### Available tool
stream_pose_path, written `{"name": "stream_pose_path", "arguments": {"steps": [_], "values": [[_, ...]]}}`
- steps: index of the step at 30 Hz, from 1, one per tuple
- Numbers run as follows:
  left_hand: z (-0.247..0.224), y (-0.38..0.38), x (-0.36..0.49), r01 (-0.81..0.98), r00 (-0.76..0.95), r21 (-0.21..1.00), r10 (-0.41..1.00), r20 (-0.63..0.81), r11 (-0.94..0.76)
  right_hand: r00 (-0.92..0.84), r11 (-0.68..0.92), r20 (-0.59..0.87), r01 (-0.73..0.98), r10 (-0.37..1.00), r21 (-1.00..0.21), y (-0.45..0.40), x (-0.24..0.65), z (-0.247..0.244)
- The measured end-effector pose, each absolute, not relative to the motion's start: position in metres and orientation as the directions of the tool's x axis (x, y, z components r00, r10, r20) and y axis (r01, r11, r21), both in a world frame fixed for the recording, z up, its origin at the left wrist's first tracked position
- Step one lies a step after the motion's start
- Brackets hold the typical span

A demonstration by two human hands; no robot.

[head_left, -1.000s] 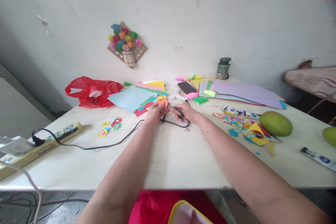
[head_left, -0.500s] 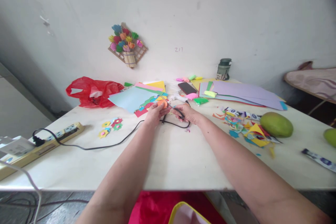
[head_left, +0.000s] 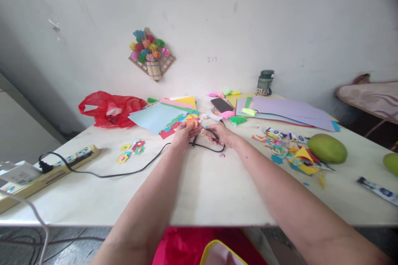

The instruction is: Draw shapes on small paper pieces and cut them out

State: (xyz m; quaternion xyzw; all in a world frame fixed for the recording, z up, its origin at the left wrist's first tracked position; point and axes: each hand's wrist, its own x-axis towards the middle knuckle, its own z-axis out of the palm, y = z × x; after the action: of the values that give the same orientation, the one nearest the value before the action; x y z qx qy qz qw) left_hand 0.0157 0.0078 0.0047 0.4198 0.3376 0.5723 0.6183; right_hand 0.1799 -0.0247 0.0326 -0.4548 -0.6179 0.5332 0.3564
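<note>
Orange paper (head_left: pixel 192 123) in the left hand (head_left: pixel 183 132), against the scissors (head_left: pixel 202 126).

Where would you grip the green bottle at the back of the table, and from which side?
The bottle is probably best gripped around its middle, from the near side: it stands upright, looks roughly round, and the wall rises behind it.
</note>
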Motion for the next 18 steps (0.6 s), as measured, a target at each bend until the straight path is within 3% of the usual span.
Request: {"name": "stream_pose_path", "arguments": {"steps": [7,18], "values": [[0.004,0.008,0.013,-0.404,0.178,0.913,0.984,0.024,0.051,-0.34,0.032,-0.024,0.16,0.94,-0.987,-0.026,0.18,0.032],[0.006,0.008,0.016,-0.471,0.081,0.882,0.997,0.019,0.021,-0.423,0.051,-0.018,0.15,0.906,-0.987,-0.012,0.186,0.012]]}}
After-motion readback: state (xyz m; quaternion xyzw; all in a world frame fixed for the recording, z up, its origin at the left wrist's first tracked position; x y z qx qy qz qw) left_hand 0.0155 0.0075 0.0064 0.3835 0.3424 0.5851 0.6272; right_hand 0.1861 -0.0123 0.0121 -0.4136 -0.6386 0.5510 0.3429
